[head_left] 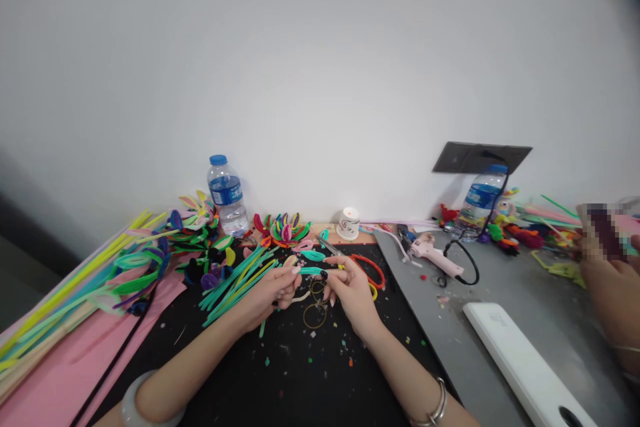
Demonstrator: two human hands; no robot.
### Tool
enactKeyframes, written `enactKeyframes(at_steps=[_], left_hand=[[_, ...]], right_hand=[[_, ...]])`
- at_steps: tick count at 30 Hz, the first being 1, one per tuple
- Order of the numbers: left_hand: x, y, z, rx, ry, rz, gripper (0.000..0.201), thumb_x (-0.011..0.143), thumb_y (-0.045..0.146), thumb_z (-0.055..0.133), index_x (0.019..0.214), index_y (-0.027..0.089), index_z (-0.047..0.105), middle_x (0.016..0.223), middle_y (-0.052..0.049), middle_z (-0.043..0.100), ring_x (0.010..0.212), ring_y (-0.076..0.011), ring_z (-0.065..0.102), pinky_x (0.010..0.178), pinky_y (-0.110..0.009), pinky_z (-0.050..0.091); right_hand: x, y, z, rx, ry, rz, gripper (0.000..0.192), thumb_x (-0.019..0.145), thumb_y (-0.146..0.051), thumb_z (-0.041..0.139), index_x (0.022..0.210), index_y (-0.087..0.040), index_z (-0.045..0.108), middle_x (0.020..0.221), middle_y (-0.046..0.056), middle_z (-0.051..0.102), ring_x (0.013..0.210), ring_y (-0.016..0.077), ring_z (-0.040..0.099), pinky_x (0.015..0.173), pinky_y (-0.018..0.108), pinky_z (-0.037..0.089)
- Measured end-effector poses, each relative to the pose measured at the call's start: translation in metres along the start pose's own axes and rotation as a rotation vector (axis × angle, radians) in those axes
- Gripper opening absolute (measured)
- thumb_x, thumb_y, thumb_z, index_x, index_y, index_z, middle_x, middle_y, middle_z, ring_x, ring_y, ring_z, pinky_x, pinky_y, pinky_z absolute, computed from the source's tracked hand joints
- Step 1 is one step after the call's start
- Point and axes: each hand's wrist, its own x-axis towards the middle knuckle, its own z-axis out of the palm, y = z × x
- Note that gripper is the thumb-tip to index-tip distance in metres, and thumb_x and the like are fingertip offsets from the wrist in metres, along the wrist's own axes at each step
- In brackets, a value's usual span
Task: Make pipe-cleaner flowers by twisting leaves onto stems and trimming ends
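A short teal pipe cleaner (311,271) is stretched level between my two hands above the black mat (310,387). My left hand (273,290) pinches its left end between thumb and fingertips. At the other end, my right hand (350,290) pinches it, with something small and dark at the fingertips. Just behind lies a teal pipe cleaner loop (314,256). Scissors with orange handles (373,270) lie partly hidden behind my right hand. Below the fingers are thin yellowish rings (315,315). To the left of my left hand spreads a bunch of teal and yellow pipe cleaners (225,297).
Along the wall stand a water bottle (227,197), colourful pipe cleaner flowers (283,230) and a paper cup (349,223). On the grey surface at right lie a pink glue gun (437,257) and a long white device (520,360). Another person's hand (607,287) is at the right edge.
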Motion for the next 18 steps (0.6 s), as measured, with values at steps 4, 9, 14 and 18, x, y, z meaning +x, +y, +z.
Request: enactKeyframes(at_steps=[4,9,14,18], left_hand=[[0.002,-0.001,-0.001,0.027,0.036,0.027,0.040,0.078,0.051,0.055,0.064,0.015,0.045,0.049,0.010,0.019,0.045,-0.0046,0.011,0.043,-0.020,0.008],[0.003,-0.003,-0.001,0.177,0.012,0.075,0.040,0.080,0.052,0.051,0.064,0.015,0.047,0.048,0.010,0.020,0.044,-0.0057,0.013,0.043,-0.020,0.012],[-0.001,-0.001,0.006,0.623,0.065,0.183,0.035,0.084,0.044,0.045,0.068,0.015,0.055,0.049,0.007,0.031,0.045,-0.0080,0.027,0.046,-0.021,0.021],[-0.005,0.004,0.011,0.879,0.139,0.320,0.033,0.087,0.036,0.041,0.067,0.015,0.058,0.058,0.004,0.044,0.056,-0.0109,0.039,0.055,-0.022,0.029]], right_hand=[[0.000,0.000,0.001,0.055,-0.015,0.048,0.031,0.071,-0.025,0.063,0.096,-0.018,0.047,0.061,-0.003,0.063,0.044,0.0108,0.058,0.037,0.017,0.039],[-0.001,-0.001,0.000,0.198,-0.087,0.113,0.030,0.071,-0.026,0.065,0.096,-0.017,0.051,0.067,-0.001,0.064,0.060,0.0153,0.065,0.043,0.018,0.046],[0.000,-0.002,-0.003,0.299,-0.069,0.117,0.029,0.072,-0.026,0.066,0.094,-0.017,0.050,0.082,0.004,0.066,0.057,0.0124,0.065,0.043,0.017,0.047],[0.001,0.000,-0.003,0.274,-0.010,0.114,0.030,0.070,-0.027,0.067,0.092,-0.018,0.049,0.061,-0.003,0.062,0.051,0.0126,0.064,0.042,0.016,0.046]])
